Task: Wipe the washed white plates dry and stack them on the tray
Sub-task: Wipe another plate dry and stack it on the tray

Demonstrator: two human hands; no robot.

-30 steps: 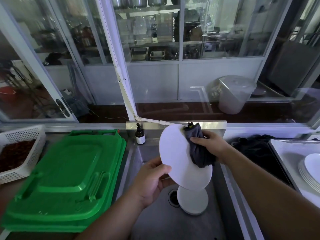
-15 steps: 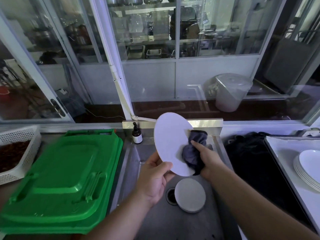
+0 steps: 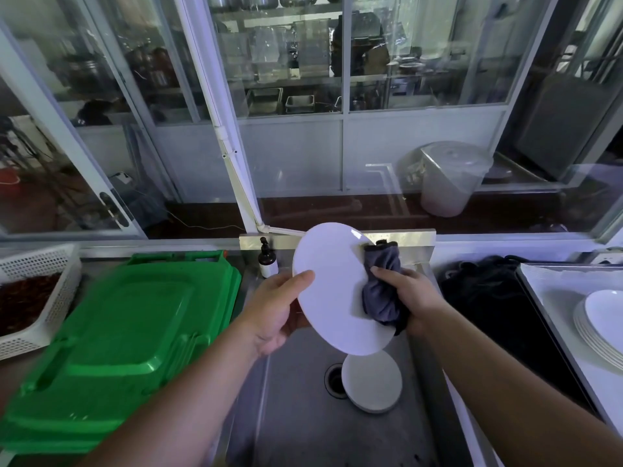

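Note:
Over the steel sink (image 3: pixel 296 416) I hold a white plate (image 3: pixel 332 284) tilted on edge. My left hand (image 3: pixel 273 308) grips its left rim, thumb on the face. My right hand (image 3: pixel 404 294) grips a bunched dark grey cloth (image 3: pixel 382 288) and presses it against the plate's right side. A second white plate (image 3: pixel 372 382) lies flat in the sink beside the drain (image 3: pixel 333 379). At the far right a stack of white plates (image 3: pixel 603 325) sits on a tray (image 3: pixel 553 291).
A green plastic lid (image 3: pixel 111 342) covers the counter at left, with a white perforated basket (image 3: pixel 37 298) of dark red contents beyond it. A small pump bottle (image 3: pixel 268 261) stands at the sink's back left corner. Black fabric (image 3: pixel 495 298) lies between sink and tray. Glass partitions rise behind.
The cloth in my right hand has slid from the plate's top edge down to its lower right and back up its right side. The plate's tilt shifted in my left hand.

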